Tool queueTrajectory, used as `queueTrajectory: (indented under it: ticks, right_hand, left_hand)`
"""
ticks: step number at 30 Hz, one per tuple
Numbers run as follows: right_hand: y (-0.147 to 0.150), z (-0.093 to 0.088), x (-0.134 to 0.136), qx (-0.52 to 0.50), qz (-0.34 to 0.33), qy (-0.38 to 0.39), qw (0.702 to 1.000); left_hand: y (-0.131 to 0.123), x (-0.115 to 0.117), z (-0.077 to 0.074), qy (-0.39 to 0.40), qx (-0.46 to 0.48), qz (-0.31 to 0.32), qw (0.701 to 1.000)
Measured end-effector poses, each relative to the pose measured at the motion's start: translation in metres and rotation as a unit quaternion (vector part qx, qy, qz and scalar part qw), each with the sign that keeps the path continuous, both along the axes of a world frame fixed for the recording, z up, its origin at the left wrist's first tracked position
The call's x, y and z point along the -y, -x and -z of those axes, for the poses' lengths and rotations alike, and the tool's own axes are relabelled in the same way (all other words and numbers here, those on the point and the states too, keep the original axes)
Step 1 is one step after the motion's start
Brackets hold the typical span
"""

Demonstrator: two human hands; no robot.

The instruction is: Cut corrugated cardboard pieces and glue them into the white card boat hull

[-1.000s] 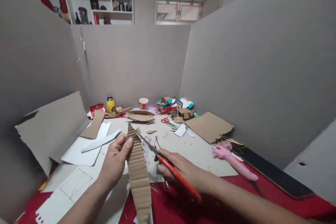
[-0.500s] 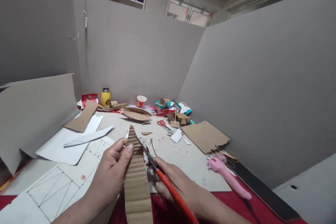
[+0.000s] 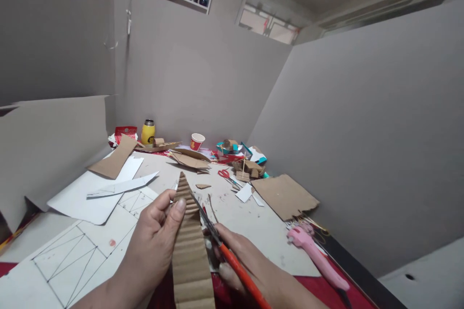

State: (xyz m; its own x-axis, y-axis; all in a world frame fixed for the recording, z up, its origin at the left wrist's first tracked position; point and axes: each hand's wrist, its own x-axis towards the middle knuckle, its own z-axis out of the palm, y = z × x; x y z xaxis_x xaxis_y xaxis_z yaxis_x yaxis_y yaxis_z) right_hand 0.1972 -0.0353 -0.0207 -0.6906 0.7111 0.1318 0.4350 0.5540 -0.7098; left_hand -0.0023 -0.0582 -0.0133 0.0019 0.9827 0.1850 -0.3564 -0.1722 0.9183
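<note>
A long strip of corrugated cardboard [image 3: 192,256] with a pointed tip stands up in front of me, its ridges running crosswise. My left hand [image 3: 154,231] pinches it near the top, thumb on the ridged face. In my right hand [image 3: 246,256] are scissors [image 3: 232,260] with red handles and dark blades. The blades lie along the strip's right edge, just below the tip. Part of my right hand's fingers is hidden behind the handles. A thin curled offcut [image 3: 212,206] is just beyond the blades.
Left lie white paper pieces [image 3: 125,186] and a sheet with ruled lines [image 3: 72,260]. A pink glue gun [image 3: 319,256] and flat cardboard [image 3: 286,196] are at right. Farther back are red-handled scissors [image 3: 224,174], a paper cup [image 3: 197,141] and a yellow bottle [image 3: 148,132].
The scissor blades have shifted slightly down and right along the strip's edge. The view has turned a little. Both hands keep their holds.
</note>
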Motion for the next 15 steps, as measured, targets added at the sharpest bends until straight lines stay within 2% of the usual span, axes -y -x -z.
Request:
queueTrajectory:
  ticks: [3,8,15]
  right_hand:
    - [0.000,0.002,0.000,-0.010,-0.008,0.017,1.000]
    - [0.000,0.008,0.001,-0.006,0.021,0.012,1.000]
    - [0.003,0.021,0.002,-0.049,0.009,0.019,0.999]
  left_hand:
    - [0.000,-0.001,-0.001,-0.011,-0.017,-0.011,1.000]
    - [0.001,-0.001,-0.003,-0.022,-0.051,-0.026,0.998]
    - [0.002,-0.001,-0.003,-0.013,-0.037,-0.022,0.999]
